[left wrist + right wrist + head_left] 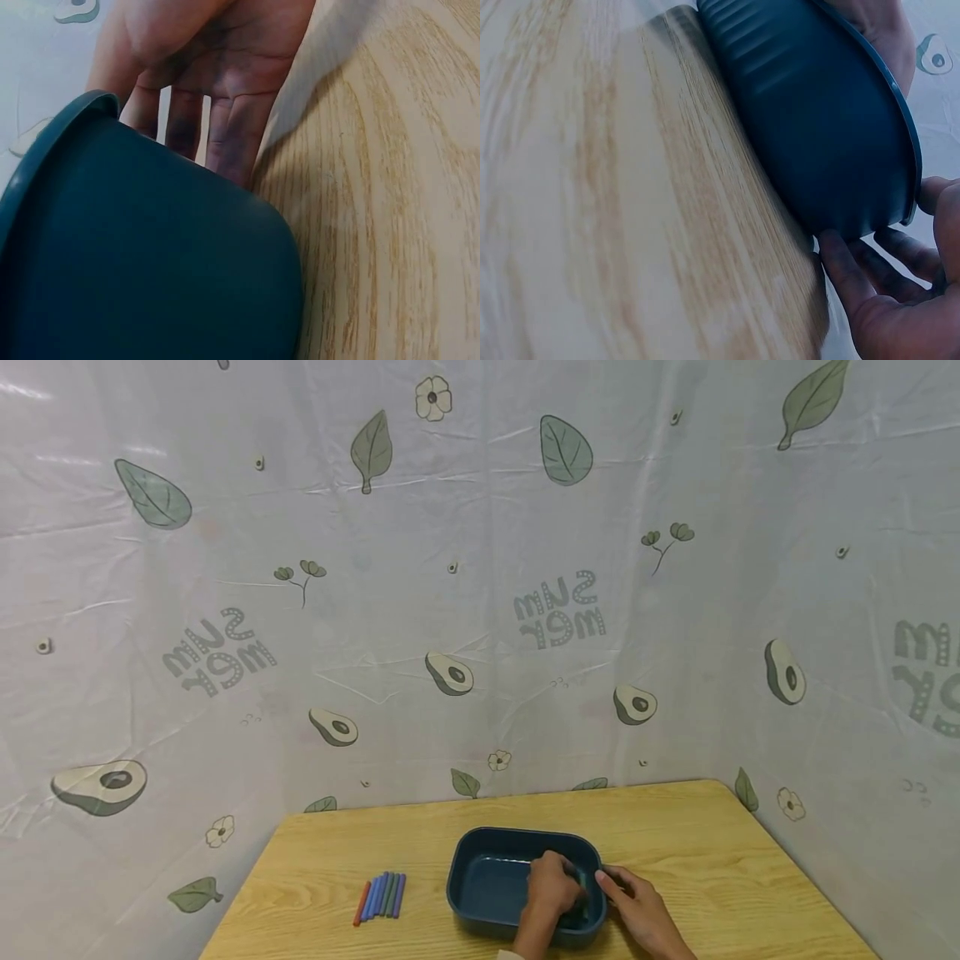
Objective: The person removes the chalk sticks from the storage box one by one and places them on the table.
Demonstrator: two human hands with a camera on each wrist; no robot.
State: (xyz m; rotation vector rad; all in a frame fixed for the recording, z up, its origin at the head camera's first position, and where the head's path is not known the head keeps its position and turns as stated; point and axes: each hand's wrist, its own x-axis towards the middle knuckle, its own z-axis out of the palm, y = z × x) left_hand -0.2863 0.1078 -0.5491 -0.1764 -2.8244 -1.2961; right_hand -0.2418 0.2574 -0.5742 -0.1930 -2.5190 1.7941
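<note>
A dark blue rectangular basin with rounded corners (pixel 483 893) sits on the table. My left hand (pixel 553 885) reaches over its near rim, fingers bent down inside toward the right end. Its fingertips are mostly hidden, and I cannot tell whether they hold something. At the right end my right hand (pixel 641 914) grips the basin, thumb at the rim and fingers against the outer wall. In the right wrist view those fingers (pixel 847 274) touch the basin's outside (pixel 825 142) low down. The left wrist view shows the same right hand (pixel 225 75) beyond the basin's outer wall (pixel 165 247).
Left of the basin, several slim coloured sticks (pixel 384 893) lie side by side: a red-orange one, then blue, green and purple ones. The wooden table (pixel 645 818) ends at a pale printed curtain (pixel 480 527) behind and at the sides.
</note>
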